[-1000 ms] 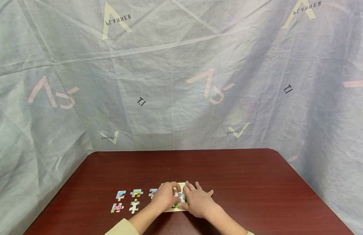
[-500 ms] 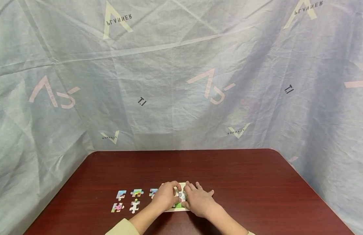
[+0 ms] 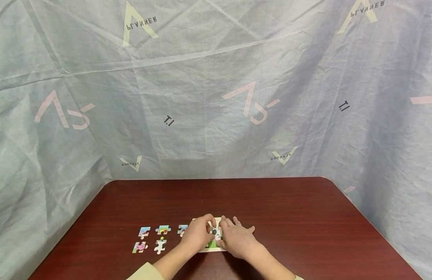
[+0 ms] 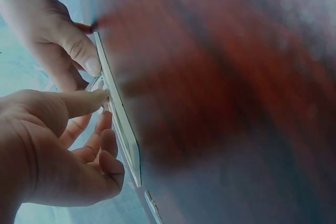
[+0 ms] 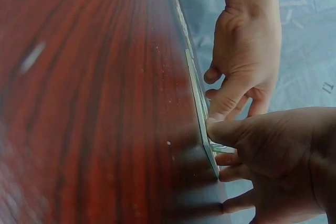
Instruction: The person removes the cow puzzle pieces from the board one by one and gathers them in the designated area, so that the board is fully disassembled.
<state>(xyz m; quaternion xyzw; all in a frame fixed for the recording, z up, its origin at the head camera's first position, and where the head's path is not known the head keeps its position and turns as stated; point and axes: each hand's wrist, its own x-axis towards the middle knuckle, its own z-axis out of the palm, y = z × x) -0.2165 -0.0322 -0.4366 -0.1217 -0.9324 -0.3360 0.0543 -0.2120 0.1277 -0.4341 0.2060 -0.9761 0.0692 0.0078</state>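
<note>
A shallow puzzle tray [image 3: 212, 250] with a pale rim lies on the table between both hands. My left hand [image 3: 196, 233] reaches over its left part, thumb and index finger curled about a white puzzle piece [image 3: 217, 233] with a dark spot. Green picture parts show below that piece. Over the tray's right side rests my right hand [image 3: 236, 240], fingers spread and mostly straight. In the right wrist view its thumb meets the near tray edge [image 5: 195, 95], and a thin piece edge [image 5: 221, 148] shows tilted beside its fingers. The hands hide much of the tray.
Left of the tray lie several loose puzzle pieces, among them a pink one [image 3: 140, 247], a white one [image 3: 160, 246] and a colourful one [image 3: 163, 230]. Another piece [image 3: 182, 229] lies close to the left hand. Grey fabric [image 3: 202, 116] hangs behind the dark red table [image 3: 289, 210].
The left fingers have shifted slightly, and the spot on the white puzzle piece has gone from grey to dark. The right hand stays almost still.
</note>
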